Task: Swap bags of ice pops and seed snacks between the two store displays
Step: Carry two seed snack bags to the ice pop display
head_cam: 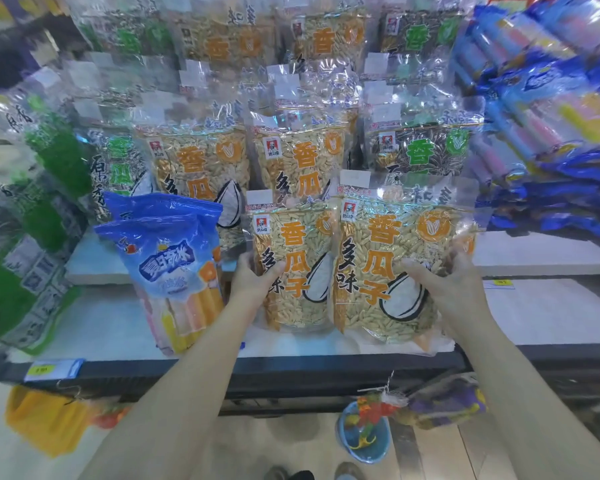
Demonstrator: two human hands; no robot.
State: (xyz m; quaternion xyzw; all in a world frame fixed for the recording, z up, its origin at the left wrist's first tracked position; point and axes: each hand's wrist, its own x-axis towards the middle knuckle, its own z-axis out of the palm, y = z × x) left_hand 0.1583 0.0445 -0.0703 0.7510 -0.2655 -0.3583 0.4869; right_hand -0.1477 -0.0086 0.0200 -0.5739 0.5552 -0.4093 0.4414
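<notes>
Two clear bags of pale seeds with orange lettering stand at the front of the shelf. My left hand grips the left seed bag by its lower left side. My right hand grips the right seed bag across its lower right front. To their left two blue ice pop bags stand upright on the same shelf, one behind the other. More seed bags fill the tiers behind. Stacks of blue ice pop bags pile up at the right.
Green-labelled seed bags lean at the left end of the white shelf. A dark shelf edge with a yellow price tag runs along the front. Below hang a yellow packet and netted toys; a blue bucket stands on the floor.
</notes>
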